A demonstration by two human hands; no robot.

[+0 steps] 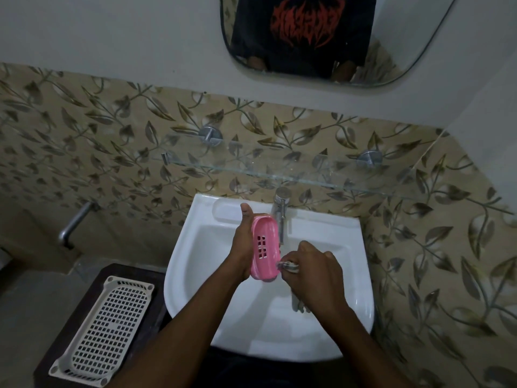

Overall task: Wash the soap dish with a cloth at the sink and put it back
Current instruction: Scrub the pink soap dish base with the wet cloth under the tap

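left hand (242,247): grip wrapped round pink soap dish (265,247), over the washbasin (361,275), left of the tap (281,211) | dish: long axis near-far, slotted base facing right | right hand (313,271): grip bunched on grey cloth (289,266), touching dish's near right edge | risk: wet plastic slips, drops into basin

Pink soap dish (265,247) over white sink (195,247), w/ cloth (289,266).
Dish: oval plastic, slotted drain holes, held up on edge above the basin. Cloth: small, greyish, bunched, touching dish's lower right edge; mostly hidden.
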